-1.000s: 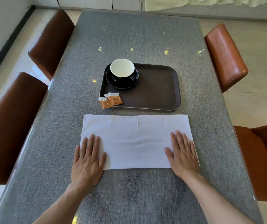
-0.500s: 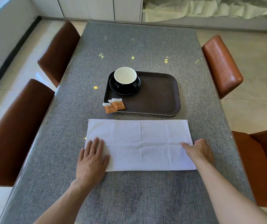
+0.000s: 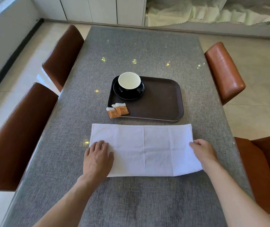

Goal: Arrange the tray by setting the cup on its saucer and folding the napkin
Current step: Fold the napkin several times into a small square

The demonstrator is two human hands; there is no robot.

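While both hands' fingers (image 3: 194, 144) pinch the napkin's (image 3: 145, 149) side edges, bare table (image 3: 131, 199) lies below.

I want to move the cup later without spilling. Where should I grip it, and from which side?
Take the cup by its handle, which seems to point toward the near right over the saucer. Come in from the right, over the bare tray; the packets lie near left.

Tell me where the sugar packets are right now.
In the head view, the sugar packets lie at the near left corner of the tray, overhanging its rim, in front of the cup and beyond the napkin.
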